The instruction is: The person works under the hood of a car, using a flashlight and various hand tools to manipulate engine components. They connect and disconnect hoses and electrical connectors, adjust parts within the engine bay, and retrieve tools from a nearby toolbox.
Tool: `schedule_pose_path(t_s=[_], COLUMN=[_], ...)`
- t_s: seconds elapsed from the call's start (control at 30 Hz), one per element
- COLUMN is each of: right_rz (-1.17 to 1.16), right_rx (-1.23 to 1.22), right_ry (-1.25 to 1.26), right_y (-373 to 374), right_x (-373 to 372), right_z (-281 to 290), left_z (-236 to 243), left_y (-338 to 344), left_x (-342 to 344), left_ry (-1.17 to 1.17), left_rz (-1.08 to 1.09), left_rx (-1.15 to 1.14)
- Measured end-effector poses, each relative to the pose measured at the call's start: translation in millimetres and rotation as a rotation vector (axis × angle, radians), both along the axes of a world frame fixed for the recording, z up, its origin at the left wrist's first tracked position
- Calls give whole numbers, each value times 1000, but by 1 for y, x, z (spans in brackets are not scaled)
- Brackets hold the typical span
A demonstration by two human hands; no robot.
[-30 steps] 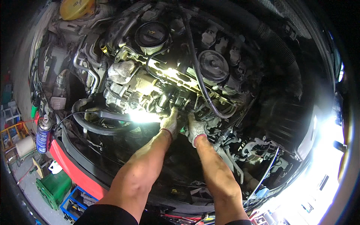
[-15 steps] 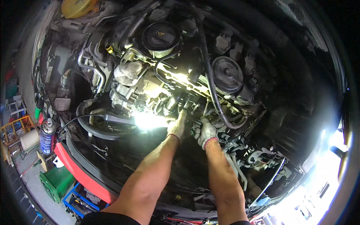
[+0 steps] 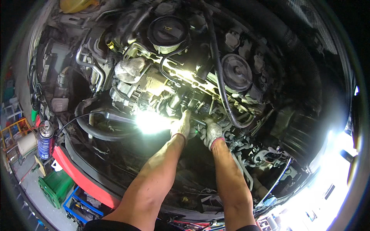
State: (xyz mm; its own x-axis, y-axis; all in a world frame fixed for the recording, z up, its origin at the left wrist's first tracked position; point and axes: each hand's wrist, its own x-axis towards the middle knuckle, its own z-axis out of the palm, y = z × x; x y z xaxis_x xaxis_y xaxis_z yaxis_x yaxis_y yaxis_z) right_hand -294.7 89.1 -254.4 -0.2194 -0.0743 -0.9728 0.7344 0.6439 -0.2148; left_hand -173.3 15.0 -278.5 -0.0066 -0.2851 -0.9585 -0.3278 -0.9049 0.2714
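Observation:
Both my hands, in pale knit gloves, reach down into a car's engine bay. My left hand [image 3: 180, 125] is beside the glowing end of a work light [image 3: 120, 117], with its fingertips closed against dark parts at the front of the engine [image 3: 154, 85]. What those fingers hold is hidden. My right hand [image 3: 213, 131] is just to the right, its fingers curled round the end of a dark bar [image 3: 198, 121], which looks like a tool handle. The bar slants up and left toward my left hand; its far end is lost among the parts.
A black hose [image 3: 218, 77] loops down just right of my hands. Beyond stand a round black filler cap [image 3: 168, 29] and a round cover [image 3: 236, 72]. A blue spray can [image 3: 45, 140] stands on the left edge, near a red strip [image 3: 83, 179] and a green bin [image 3: 56, 188] below.
My right hand has shifted slightly down and left, and the dark bar between my hands shows more plainly. My left hand stays nearly in place. The view has tilted a little.

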Motion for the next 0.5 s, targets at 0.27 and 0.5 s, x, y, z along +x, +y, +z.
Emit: schedule_pose_path(t_s=[0.27,0.5], right_rz=[-183,621], right_rx=[-145,-211], right_ry=[39,496], right_y=[2,24], right_x=[4,20], right_z=[-2,-15], left_z=[-1,-19], left_y=[9,10], left_x=[-11,-2], left_ry=[-39,363], left_rz=[204,430], left_rx=[-48,123])
